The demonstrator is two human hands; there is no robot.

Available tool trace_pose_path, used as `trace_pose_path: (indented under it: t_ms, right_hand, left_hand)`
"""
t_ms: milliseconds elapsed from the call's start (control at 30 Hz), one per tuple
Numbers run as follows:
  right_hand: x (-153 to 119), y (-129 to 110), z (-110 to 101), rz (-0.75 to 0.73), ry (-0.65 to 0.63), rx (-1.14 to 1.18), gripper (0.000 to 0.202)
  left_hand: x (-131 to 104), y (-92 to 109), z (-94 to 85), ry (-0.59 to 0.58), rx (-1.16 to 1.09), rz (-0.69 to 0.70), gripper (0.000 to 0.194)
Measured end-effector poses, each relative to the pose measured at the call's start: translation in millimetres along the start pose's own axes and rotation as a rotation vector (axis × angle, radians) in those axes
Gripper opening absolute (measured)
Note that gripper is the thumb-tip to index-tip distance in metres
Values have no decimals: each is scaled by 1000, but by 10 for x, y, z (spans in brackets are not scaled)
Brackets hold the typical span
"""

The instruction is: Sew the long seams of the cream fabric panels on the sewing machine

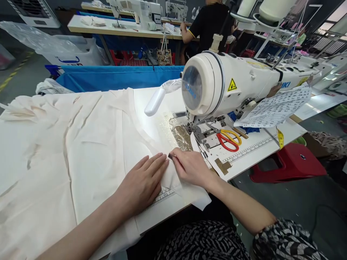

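A big cream cloth (81, 144) covers most of the white tabletop (260, 151), from nine o'clock to the middle. At two o'clock stands the white sewing machine (230, 86). A printed paper sheet (276, 106) leans on it at three o'clock. Red and yellow scissors (229, 139) lie just right of the needle part.

The left hand (143, 182) lies flat and open on the cloth edge, at six o'clock, fingers spread and pressing down. The right hand (191, 167) sits beside it, touching the same edge. Its fingers are pinched together on a small dark thing (171, 156), too small to tell what it is.

It looks like the person is lining up the cloth edge, near the ruler marks (162, 196) on the tabletop. The edge is not under the needle. Sliding it toward one o'clock would call for both hands to keep it flat and straight.
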State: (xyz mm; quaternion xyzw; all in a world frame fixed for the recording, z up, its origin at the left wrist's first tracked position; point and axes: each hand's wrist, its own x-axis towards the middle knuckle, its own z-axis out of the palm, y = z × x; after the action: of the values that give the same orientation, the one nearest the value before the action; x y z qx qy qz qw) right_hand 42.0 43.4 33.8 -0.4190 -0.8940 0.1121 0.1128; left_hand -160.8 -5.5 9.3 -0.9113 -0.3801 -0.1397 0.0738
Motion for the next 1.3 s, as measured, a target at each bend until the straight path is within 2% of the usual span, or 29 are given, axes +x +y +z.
trace_pose_path:
  t_ms: [267, 467, 533, 600, 667, 733, 900, 1067, 1300]
  right_hand:
    - [4, 2, -6, -11, -42, -17, 13]
    - [-9, 51, -156, -22, -61, 21, 11]
    - [-29, 72, -218, 17, -26, 47, 15]
    - [-63, 58, -255, 45, 69, 73, 19]
    - [-110, 12, -253, 6, 173, 98, 23]
    - [-159, -35, -210, -65, 201, 114, 24]
    - [-212, 38, -50, -39, 27, 62, 24]
    - [-186, 195, -34, -23, -11, 49, 22]
    - [-161, 179, -77, -48, -48, 52, 21]
  left_hand:
    - [-4, 9, 16, -1, -5, -21, 47]
    - [19, 12, -19, -32, -2, -18, 47]
    - [21, 10, -21, -42, -1, -8, 47]
    - [19, 10, -17, -46, -7, -9, 47]
    - [16, 13, -14, -50, -10, -19, 48]
    - [17, 20, -15, -50, -1, -22, 48]
    - [29, 46, -18, -61, 22, -8, 48]
    - [20, 50, -2, -66, 26, -9, 48]
    - [17, 59, -2, -68, 19, -21, 49]
